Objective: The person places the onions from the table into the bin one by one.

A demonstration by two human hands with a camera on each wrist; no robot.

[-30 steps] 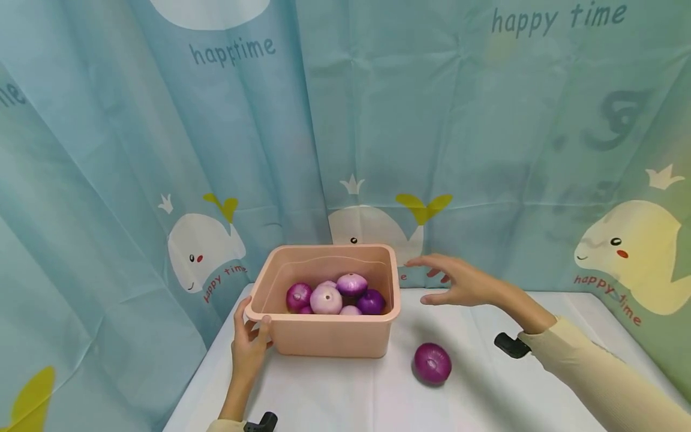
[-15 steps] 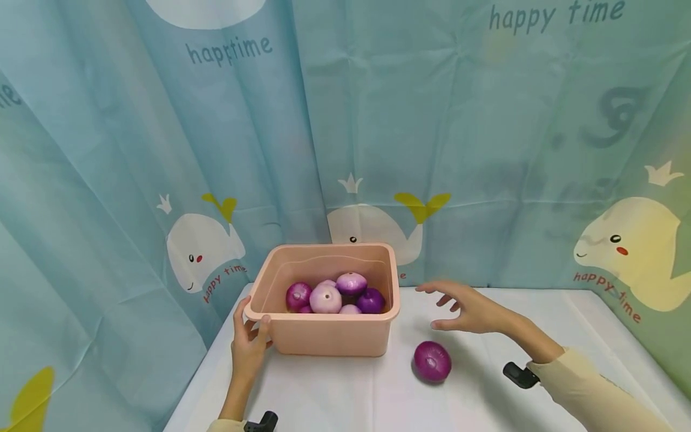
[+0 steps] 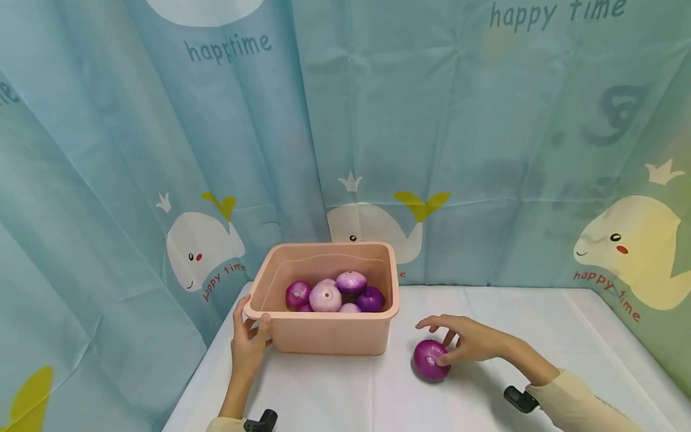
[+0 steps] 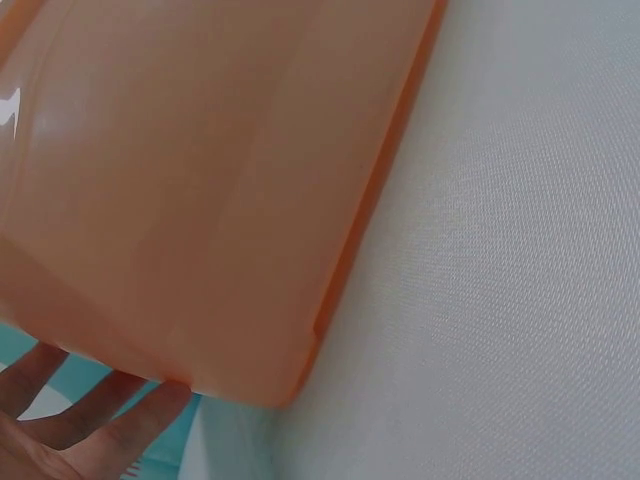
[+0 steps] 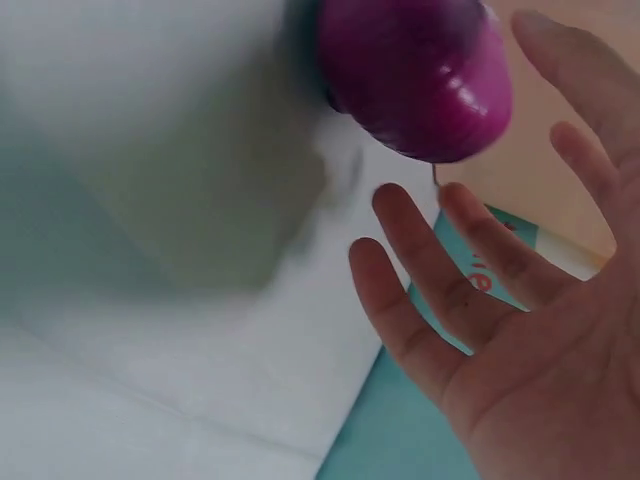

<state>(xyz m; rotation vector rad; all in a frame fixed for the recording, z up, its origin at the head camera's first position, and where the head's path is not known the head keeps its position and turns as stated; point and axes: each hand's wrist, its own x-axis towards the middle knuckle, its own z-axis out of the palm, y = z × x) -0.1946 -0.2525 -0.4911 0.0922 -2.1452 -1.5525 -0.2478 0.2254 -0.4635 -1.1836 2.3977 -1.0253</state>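
Note:
My left hand (image 3: 249, 354) grips the near left corner of a pink plastic bin (image 3: 329, 336), thumb on the front and fingers along the side. In the left wrist view, fingertips (image 4: 160, 405) touch the wall of the bin (image 4: 200, 200). Inside the bin lie several red onions, among them a pale one (image 3: 325, 297). A single red onion (image 3: 430, 361) rests on the table to the right of the bin. Over it hovers my right hand (image 3: 475, 342), fingers spread and thumb overlapping its right side. The right wrist view has the onion (image 5: 420, 75) beyond the open fingers.
A white cloth (image 3: 335, 396) covers the table. Behind and to the left hangs a blue-green curtain (image 3: 486, 150) printed with whales, close to the back of the bin. Each wrist wears a small black device (image 3: 520, 399).
My right hand has come down and toward me from beside the bin's right rim to the single onion. The left hand and the bin stay in place.

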